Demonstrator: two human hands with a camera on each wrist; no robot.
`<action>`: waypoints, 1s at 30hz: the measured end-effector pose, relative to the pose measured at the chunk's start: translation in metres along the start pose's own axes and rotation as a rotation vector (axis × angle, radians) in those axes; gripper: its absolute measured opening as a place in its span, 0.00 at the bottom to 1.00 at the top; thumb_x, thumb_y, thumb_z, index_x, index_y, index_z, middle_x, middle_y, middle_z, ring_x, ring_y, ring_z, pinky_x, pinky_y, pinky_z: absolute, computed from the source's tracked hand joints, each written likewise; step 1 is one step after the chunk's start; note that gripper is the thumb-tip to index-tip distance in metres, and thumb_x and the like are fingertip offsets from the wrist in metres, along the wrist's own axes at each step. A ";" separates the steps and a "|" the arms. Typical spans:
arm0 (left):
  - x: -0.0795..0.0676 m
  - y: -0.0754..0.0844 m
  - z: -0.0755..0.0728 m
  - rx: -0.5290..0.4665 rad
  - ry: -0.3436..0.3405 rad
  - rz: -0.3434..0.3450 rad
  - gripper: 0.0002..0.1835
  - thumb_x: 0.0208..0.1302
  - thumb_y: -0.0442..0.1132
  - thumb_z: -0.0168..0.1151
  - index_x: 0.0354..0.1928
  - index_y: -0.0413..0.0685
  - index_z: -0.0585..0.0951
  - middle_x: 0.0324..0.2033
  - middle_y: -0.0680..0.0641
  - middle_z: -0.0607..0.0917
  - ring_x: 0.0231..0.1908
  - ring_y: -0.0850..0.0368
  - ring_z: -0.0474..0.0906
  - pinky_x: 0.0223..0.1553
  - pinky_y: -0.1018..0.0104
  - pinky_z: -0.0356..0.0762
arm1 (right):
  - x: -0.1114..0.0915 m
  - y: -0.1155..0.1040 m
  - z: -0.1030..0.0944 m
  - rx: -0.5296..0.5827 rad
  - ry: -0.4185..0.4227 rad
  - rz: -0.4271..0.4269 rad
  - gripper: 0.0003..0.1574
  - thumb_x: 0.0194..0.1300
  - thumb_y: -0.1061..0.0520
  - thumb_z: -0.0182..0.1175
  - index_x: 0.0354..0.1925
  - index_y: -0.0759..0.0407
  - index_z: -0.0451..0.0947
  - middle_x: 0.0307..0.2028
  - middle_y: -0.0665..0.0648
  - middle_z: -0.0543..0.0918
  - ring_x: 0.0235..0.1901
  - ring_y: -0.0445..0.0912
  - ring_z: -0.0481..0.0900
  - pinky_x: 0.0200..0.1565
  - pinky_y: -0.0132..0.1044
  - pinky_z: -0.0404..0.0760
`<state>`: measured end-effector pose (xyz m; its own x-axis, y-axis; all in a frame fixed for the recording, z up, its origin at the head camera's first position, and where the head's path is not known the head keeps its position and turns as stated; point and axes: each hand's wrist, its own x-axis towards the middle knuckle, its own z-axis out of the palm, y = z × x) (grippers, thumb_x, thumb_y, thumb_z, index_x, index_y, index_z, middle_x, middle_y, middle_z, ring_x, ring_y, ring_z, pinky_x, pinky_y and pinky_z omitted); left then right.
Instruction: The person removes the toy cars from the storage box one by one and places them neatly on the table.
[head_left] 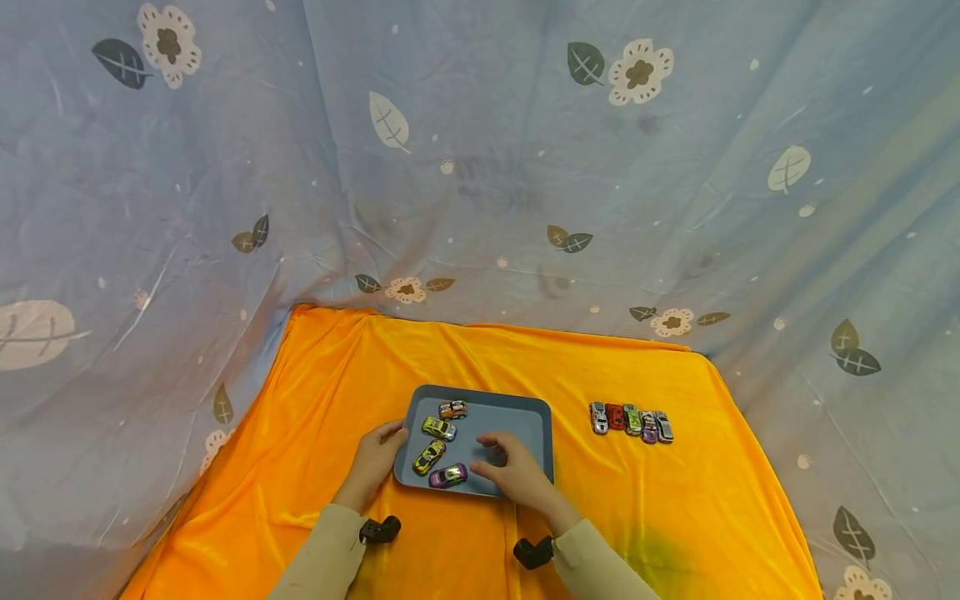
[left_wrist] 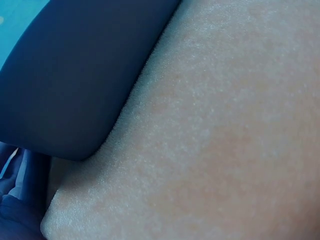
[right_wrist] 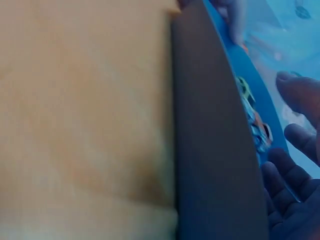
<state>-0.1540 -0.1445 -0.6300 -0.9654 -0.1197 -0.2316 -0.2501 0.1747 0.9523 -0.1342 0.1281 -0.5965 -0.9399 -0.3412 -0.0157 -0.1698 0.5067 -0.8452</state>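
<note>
A blue-grey rectangular tray (head_left: 491, 402) lies on the orange cloth. Along its left side sit several small toy cars: an orange-and-white one (head_left: 453, 409), a yellow-green one (head_left: 439, 428), a yellow-and-black one (head_left: 429, 457) and a purple one (head_left: 448, 476). My left hand (head_left: 377, 457) holds the tray's left edge, its fingertips right at the rim. Over the tray's right half, my right hand (head_left: 517, 475) has its fingers spread and loosely bent, with nothing between them. In the right wrist view, the right hand's fingers (right_wrist: 295, 175) appear close to the tray's side.
To the right of the tray, several more toy cars stand side by side in a row, among them a red one (head_left: 615, 417) and a green one (head_left: 632, 419). Orange cloth (head_left: 465, 542) covers the table. A patterned blue-grey curtain (head_left: 480, 167) surrounds it behind and at the sides.
</note>
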 end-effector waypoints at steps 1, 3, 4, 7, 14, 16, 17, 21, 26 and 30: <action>0.000 0.000 0.000 -0.004 0.001 -0.006 0.24 0.69 0.50 0.58 0.62 0.48 0.77 0.57 0.42 0.79 0.57 0.46 0.74 0.60 0.48 0.70 | 0.002 0.000 0.004 -0.009 -0.015 -0.008 0.33 0.62 0.42 0.65 0.60 0.56 0.74 0.55 0.55 0.75 0.49 0.49 0.74 0.51 0.46 0.76; 0.000 0.000 -0.001 -0.008 -0.002 -0.004 0.24 0.69 0.49 0.58 0.62 0.47 0.77 0.57 0.42 0.79 0.57 0.46 0.74 0.60 0.48 0.70 | 0.004 -0.001 0.010 -0.020 -0.040 -0.011 0.32 0.62 0.42 0.65 0.60 0.55 0.75 0.54 0.54 0.75 0.49 0.48 0.74 0.51 0.46 0.76; 0.000 0.000 -0.001 -0.010 -0.005 -0.003 0.24 0.69 0.49 0.58 0.62 0.47 0.77 0.57 0.42 0.79 0.57 0.46 0.74 0.60 0.48 0.70 | 0.006 -0.002 0.013 -0.025 -0.051 -0.014 0.31 0.63 0.43 0.65 0.60 0.55 0.75 0.54 0.54 0.75 0.49 0.48 0.74 0.51 0.46 0.76; -0.001 0.000 -0.001 -0.018 -0.006 -0.011 0.23 0.69 0.49 0.58 0.62 0.48 0.77 0.57 0.43 0.79 0.58 0.47 0.74 0.60 0.49 0.70 | 0.009 -0.004 0.019 -0.044 -0.084 -0.013 0.29 0.63 0.43 0.65 0.59 0.53 0.76 0.53 0.53 0.76 0.48 0.47 0.74 0.52 0.45 0.76; -0.002 0.001 -0.002 -0.014 -0.001 -0.009 0.24 0.69 0.50 0.58 0.62 0.48 0.77 0.58 0.43 0.78 0.58 0.46 0.73 0.61 0.48 0.69 | 0.015 -0.009 0.029 -0.048 -0.127 -0.024 0.25 0.62 0.48 0.67 0.55 0.54 0.78 0.51 0.53 0.76 0.45 0.45 0.74 0.52 0.44 0.75; -0.002 0.002 -0.002 -0.020 0.001 -0.015 0.23 0.69 0.50 0.58 0.62 0.49 0.77 0.58 0.44 0.78 0.58 0.47 0.73 0.61 0.49 0.69 | 0.017 -0.007 0.031 -0.048 -0.126 -0.037 0.24 0.60 0.49 0.68 0.53 0.55 0.80 0.49 0.53 0.77 0.44 0.45 0.74 0.51 0.43 0.76; -0.002 0.002 -0.002 -0.016 0.000 -0.007 0.24 0.69 0.50 0.58 0.62 0.48 0.77 0.58 0.43 0.78 0.58 0.46 0.73 0.60 0.48 0.69 | 0.018 -0.007 0.032 -0.051 -0.126 -0.039 0.23 0.60 0.50 0.69 0.52 0.55 0.80 0.48 0.52 0.77 0.43 0.44 0.74 0.50 0.43 0.76; -0.002 0.001 -0.001 -0.013 0.004 0.001 0.25 0.69 0.51 0.58 0.62 0.47 0.77 0.57 0.42 0.79 0.58 0.45 0.74 0.59 0.48 0.70 | 0.020 -0.003 0.036 -0.074 -0.117 -0.062 0.20 0.58 0.51 0.70 0.49 0.53 0.82 0.45 0.49 0.77 0.43 0.42 0.73 0.50 0.39 0.76; 0.000 0.000 0.001 -0.018 0.001 -0.004 0.25 0.69 0.50 0.58 0.63 0.47 0.76 0.58 0.42 0.78 0.58 0.45 0.73 0.59 0.48 0.70 | 0.019 -0.002 0.039 -0.088 -0.109 -0.078 0.15 0.58 0.52 0.70 0.44 0.52 0.83 0.43 0.49 0.75 0.43 0.43 0.72 0.49 0.38 0.74; 0.000 -0.001 0.003 -0.021 0.007 -0.013 0.24 0.69 0.50 0.58 0.63 0.48 0.77 0.58 0.43 0.78 0.58 0.46 0.73 0.60 0.48 0.70 | 0.016 -0.001 0.040 -0.092 -0.104 -0.074 0.12 0.59 0.51 0.70 0.42 0.51 0.84 0.42 0.48 0.74 0.43 0.43 0.71 0.49 0.39 0.74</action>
<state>-0.1542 -0.1422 -0.6319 -0.9615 -0.1284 -0.2430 -0.2613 0.1529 0.9531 -0.1376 0.0906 -0.6170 -0.8888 -0.4580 -0.0150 -0.2680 0.5461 -0.7937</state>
